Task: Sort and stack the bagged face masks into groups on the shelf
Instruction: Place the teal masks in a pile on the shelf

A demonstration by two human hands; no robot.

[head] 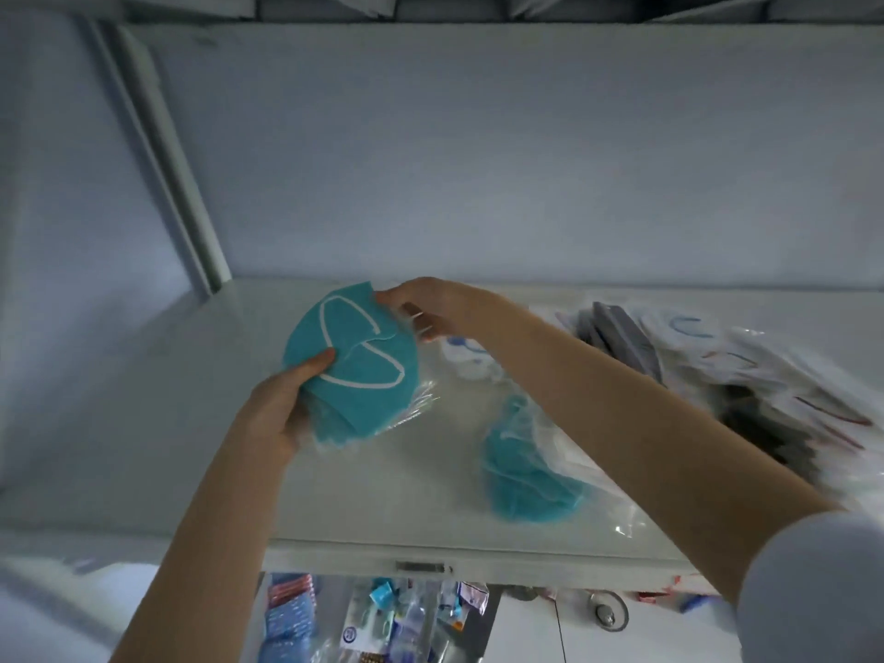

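I hold the teal stack (pixel 354 361) of bagged masks between both hands, just above the left part of the shelf (pixel 191 399). My left hand (pixel 282 404) cups it from below at the near edge, with the thumb laid across the top bag. The clear wrappers look slippery, and I judge the bags would fan out with nothing clamping them. My right hand (pixel 430 308) pinches the far upper corner, fingers curled under the edge, so I can square the bundle and steer it down flat. White ear loops show through the top wrapper.

I place this colour on the left, well apart from the mixed pile (pixel 746 375) of grey and white bags heaped at the right end of the shelf, so that the groups do not run together. One more teal bag (pixel 526 466) lies loose near the shelf's front edge, beside my right forearm; I judge it belongs on this stack. A few white bags (pixel 466 358) lie behind that forearm, partly hidden, perhaps a group of their own.

Sorting looks under way rather than near done, since the right-hand pile is untidy. The next move calls for a level set-down, or the plastic may slide. The hanging packets (pixel 382 619) below the shelf play no part.
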